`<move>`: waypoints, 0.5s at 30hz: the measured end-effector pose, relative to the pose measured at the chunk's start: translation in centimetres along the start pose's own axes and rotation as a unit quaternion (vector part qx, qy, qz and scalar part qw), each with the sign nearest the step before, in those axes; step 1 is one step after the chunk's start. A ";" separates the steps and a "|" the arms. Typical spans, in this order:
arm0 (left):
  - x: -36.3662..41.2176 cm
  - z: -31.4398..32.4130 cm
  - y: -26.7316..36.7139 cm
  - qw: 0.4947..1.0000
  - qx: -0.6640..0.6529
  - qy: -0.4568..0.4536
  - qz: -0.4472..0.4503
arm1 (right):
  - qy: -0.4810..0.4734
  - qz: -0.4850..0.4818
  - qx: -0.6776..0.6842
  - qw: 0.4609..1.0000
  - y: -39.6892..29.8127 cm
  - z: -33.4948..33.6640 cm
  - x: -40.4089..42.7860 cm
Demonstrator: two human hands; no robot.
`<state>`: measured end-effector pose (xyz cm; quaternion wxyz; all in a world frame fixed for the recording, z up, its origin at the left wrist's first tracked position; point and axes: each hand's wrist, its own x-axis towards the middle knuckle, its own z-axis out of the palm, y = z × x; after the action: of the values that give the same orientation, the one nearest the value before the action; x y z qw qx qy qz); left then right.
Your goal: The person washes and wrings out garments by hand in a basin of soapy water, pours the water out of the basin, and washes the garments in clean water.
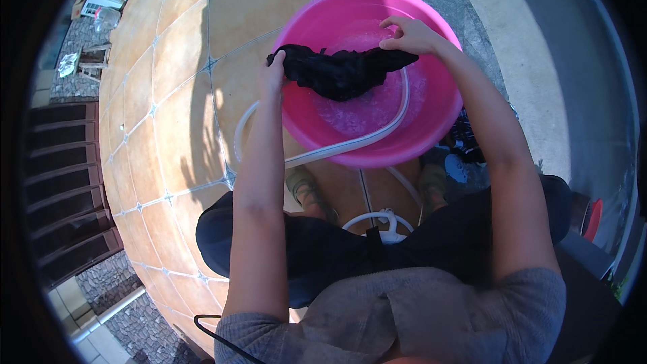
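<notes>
A bunched black cloth (341, 73), perhaps a garment, stretches across a large pink plastic basin (434, 126). My left hand (274, 68) grips its left end at the basin's left rim, thumb on top. At the cloth's right end is my right hand (412, 35), its thumb and forefinger apart; whether the other fingers hold the fabric is hidden. Rippling water (349, 116) lies in the basin below the cloth. A pale flexible hose (349, 146) crosses the near rim and curves up inside, its end hidden behind the cloth.
Dark wet fabric (465, 136) lies on the ground right of the basin. Between my feet is a white round-handled object (386, 225). Tan floor tiles (177, 96) extend left towards a small wooden stool (93, 63) and dark steps (65, 146). A concrete strip (530, 76) runs along the right.
</notes>
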<state>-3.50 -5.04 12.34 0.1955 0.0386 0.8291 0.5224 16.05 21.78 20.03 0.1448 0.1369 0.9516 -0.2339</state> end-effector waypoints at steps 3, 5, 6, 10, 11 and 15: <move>-2.8 3.4 0.6 0.851 0.426 0.158 0.265 | -0.034 0.055 -0.105 0.992 -0.3 4.5 2.0; -4.5 8.2 1.0 0.825 0.482 0.015 0.295 | 0.032 0.005 -0.110 0.993 2.7 9.0 3.6; -4.4 8.9 -0.3 0.799 0.532 -0.027 0.279 | 0.033 -0.008 -0.129 0.991 1.5 10.3 4.4; -2.4 11.2 -5.7 0.755 0.611 -0.109 0.212 | 0.012 -0.060 -0.211 0.976 0.2 16.0 6.1; -1.7 11.4 -7.2 0.750 0.615 -0.130 0.207 | -0.014 -0.043 -0.195 0.980 0.2 17.2 6.4; -0.8 13.2 -9.7 0.748 0.610 -0.145 0.217 | -0.069 -0.036 -0.183 0.980 1.3 19.8 7.0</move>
<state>3.43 1.54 -0.97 0.1292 0.4034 0.9025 -0.0781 14.19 14.67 0.33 0.2244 0.0575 0.9703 -0.0699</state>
